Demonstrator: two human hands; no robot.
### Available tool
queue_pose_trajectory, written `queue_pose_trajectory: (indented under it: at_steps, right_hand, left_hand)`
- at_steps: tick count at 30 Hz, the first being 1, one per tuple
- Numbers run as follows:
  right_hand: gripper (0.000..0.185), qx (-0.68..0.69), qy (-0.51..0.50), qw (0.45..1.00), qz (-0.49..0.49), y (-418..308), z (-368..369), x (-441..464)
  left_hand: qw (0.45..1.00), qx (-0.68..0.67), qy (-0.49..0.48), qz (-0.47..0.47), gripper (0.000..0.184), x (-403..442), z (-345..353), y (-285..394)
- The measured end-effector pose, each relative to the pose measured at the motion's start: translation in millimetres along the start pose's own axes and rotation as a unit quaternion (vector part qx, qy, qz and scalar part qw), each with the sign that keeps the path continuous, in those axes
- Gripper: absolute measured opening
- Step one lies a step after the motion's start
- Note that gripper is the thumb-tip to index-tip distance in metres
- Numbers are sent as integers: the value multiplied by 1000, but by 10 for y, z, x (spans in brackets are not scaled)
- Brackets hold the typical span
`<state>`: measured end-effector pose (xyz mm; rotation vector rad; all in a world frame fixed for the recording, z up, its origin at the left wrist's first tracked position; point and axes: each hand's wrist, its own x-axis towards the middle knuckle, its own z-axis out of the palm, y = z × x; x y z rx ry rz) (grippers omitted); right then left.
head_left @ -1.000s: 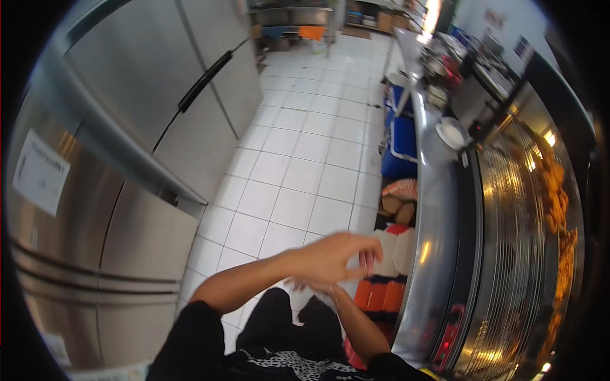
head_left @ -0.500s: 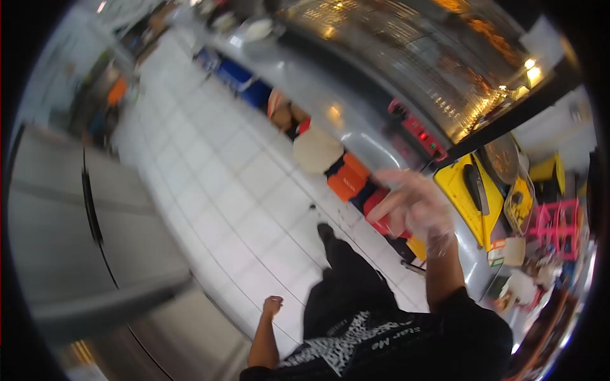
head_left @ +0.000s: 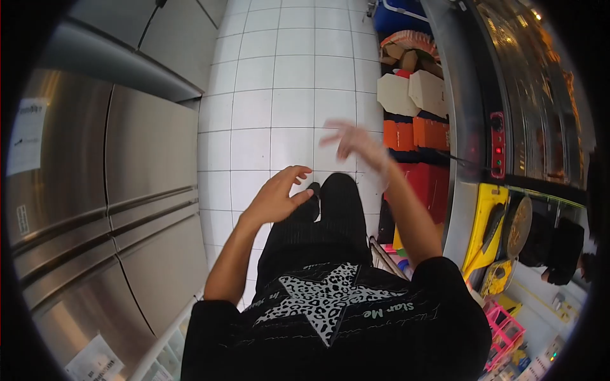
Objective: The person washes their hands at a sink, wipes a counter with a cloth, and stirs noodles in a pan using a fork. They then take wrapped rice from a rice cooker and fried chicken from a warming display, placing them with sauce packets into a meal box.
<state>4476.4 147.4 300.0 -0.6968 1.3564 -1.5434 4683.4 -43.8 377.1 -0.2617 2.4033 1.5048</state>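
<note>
Bare and empty, my left hand (head_left: pixel 280 195) is held over my legs, its fingers apart and slightly curled. My right hand (head_left: pixel 357 147), in a clear plastic glove, is raised above the white tiled floor (head_left: pixel 292 108), somewhat blurred, fingers spread and nothing visible in them. It is nearest to the orange boxes (head_left: pixel 416 134) on the shelf under the steel counter (head_left: pixel 467 146). The two hands do not touch.
Steel fridges (head_left: pixel 152 146) line the left side. Along the right run white open boxes (head_left: pixel 413 93), a red box (head_left: pixel 429 190), a heated display (head_left: pixel 534 95) and a yellow cutting board (head_left: pixel 486 222) with a knife. Another person's dark clothing (head_left: pixel 562 251) shows far right.
The view has swung back to face along the aisle. My left hand has come up in front of my body, and my gloved right hand has moved away from the counter, over the floor.
</note>
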Motion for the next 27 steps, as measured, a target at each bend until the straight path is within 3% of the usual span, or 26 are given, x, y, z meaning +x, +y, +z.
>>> queue_pose_trajectory:
  at_steps: [2,3,4,6,7,8,11,14,15,16,20,22,23,25,26,27]
  right_hand:
    - [57,141,36,978,151,322,612,-519]
    - [58,149,-4,975,163,683,794,-734]
    - [58,217,32,958,185,669,1042,-1042]
    - [59,222,65,947,222,1004,1407,-1447]
    - [59,231,114,945,201,1135,1620,-1646]
    - [59,233,164,940,188,1221,1769,-1842]
    - [59,222,324,912,120,1210,1957,-2638]
    - [53,266,558,786,-14,1463,2345,-3740]
    - [52,255,617,744,-11,1530,2573,-4167]
    - [52,233,667,707,-17,1278,2905,-4213]
    - [48,275,746,599,-97,1537,4416,-5793]
    - [44,323,771,532,-135,1798,5261,-6391]
    - [45,333,792,493,-140,2270,5619,-6378]
    - [48,353,827,409,-157,2565,6529,-6616]
    - [50,347,843,379,-162,2616,6913,-6862]
    - [50,338,838,393,-169,2684,6975,-7166]
  left_hand:
    - [997,-12,14,78,45,-143,-36,389]
    - [997,-9,-5,79,45,-210,-104,597]
    - [996,-4,-40,85,46,-241,-100,788]
    - [990,-23,-101,92,44,-129,-153,788]
    - [992,-63,-92,59,40,-71,-123,668]
    - [998,-5,-57,23,36,13,-75,534]
    - [991,122,-30,47,29,370,134,47]
    - [979,112,-149,85,27,619,873,374]
    - [966,134,-180,129,26,520,1303,610]
    - [952,150,-193,182,26,331,1294,1022]
    - [860,143,-320,372,27,-1059,3289,2243]
    - [805,126,-426,393,28,-2110,4302,2454]
    - [769,139,-453,429,30,-2564,4571,2104]
    - [689,196,-558,418,33,-3754,5108,1987]
    - [603,201,-626,451,36,-4381,5316,1945]
    - [530,205,-687,453,35,-4959,5481,1926]
